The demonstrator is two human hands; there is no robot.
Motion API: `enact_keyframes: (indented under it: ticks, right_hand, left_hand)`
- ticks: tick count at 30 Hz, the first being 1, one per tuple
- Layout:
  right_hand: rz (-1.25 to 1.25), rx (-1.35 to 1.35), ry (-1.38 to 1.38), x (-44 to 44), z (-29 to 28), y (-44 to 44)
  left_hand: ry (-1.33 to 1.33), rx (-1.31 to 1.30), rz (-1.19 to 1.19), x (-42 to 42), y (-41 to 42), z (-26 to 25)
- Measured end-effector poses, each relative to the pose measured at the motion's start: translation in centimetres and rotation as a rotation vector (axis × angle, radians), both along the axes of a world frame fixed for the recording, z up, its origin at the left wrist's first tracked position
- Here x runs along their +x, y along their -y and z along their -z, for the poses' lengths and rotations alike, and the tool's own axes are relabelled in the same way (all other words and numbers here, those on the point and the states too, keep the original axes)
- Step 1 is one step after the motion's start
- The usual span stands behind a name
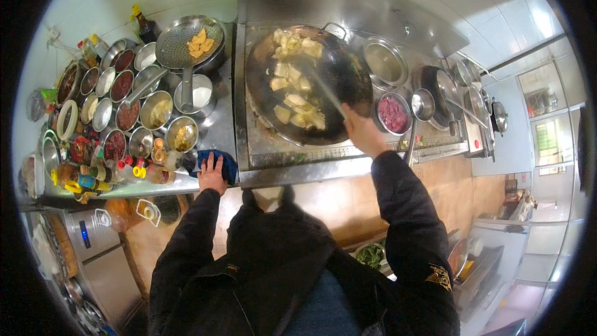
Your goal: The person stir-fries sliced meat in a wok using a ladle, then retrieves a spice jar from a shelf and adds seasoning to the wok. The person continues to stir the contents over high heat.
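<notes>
My right hand (pixel 364 129) grips the handle of a metal cooking utensil (pixel 329 91), whose blurred far end lies among pale food pieces (pixel 298 109) in a large dark wok (pixel 347 70). The wok sits on a steel stove, tilt unclear. My left hand (pixel 212 175) rests on a dark blue cloth (pixel 228 168) at the counter's front edge, left of the stove. Whether its fingers grip the cloth cannot be told. Right of the wok, a steel bowl of raw pinkish meat (pixel 394 113) stands below a steel pot of cloudy liquid (pixel 385 63).
A perforated strainer (pixel 175 46) with golden-brown pieces lies over a pan at the back left. Several seasoning bowls (pixel 157 109) and bottles (pixel 158 174) crowd the left counter. A ladle (pixel 423 105) and another wok (pixel 436 95) are at the right. Leafy greens (pixel 371 255) lie behind me.
</notes>
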State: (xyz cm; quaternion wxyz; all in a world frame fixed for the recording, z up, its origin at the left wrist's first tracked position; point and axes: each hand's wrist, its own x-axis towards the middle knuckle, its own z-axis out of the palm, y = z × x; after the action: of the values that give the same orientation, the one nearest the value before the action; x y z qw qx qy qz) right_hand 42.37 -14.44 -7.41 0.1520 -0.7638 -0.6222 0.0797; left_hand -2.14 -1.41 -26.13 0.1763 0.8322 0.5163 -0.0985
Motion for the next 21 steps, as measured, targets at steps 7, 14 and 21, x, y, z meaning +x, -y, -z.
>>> enact_keyframes:
  ticks: [7, 14, 21]
  right_hand:
    - [0.490, -0.439, -0.718, -5.0, -6.3, 10.1]
    - [0.764, -0.114, -1.179, -5.9, -8.9, 21.1]
    - [0.827, -0.104, -0.982, -8.1, -8.5, 27.2]
  left_hand:
    - [0.005, -0.069, -0.002, -0.4, -1.0, 0.2]
    - [-0.060, -0.047, -0.023, 0.7, -0.8, -0.7]
    - [-0.045, -0.017, 0.015, -0.1, -0.8, 0.3]
